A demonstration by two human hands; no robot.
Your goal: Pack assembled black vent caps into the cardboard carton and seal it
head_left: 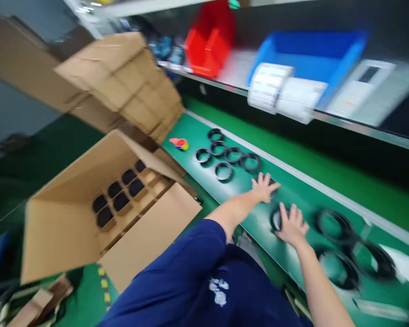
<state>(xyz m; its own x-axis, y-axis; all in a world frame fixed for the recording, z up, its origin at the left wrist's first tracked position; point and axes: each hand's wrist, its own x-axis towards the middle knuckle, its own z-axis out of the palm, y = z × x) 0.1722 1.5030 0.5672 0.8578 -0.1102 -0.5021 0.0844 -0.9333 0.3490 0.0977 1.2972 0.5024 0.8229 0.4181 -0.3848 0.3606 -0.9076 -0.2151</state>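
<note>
My left hand [264, 187] is spread over a black ring [271, 182] on the green workbench [240, 195], covering most of it. Fingers apart, my right hand [293, 225] rests on another black ring [276, 220], whose left part shows beside the thumb. Several similar black rings [224, 172] lie flat in a loose group beyond my left hand. Larger black rings [337, 268], blurred, lie to the right of my right hand.
An open cardboard box [61, 227] at left holds black pieces [121, 201] in compartments. A red bin [211, 43], a blue bin [313, 50] and white label rolls [271, 86] sit on the shelf above. Coloured tape rolls [181, 144] lie at the bench's far end.
</note>
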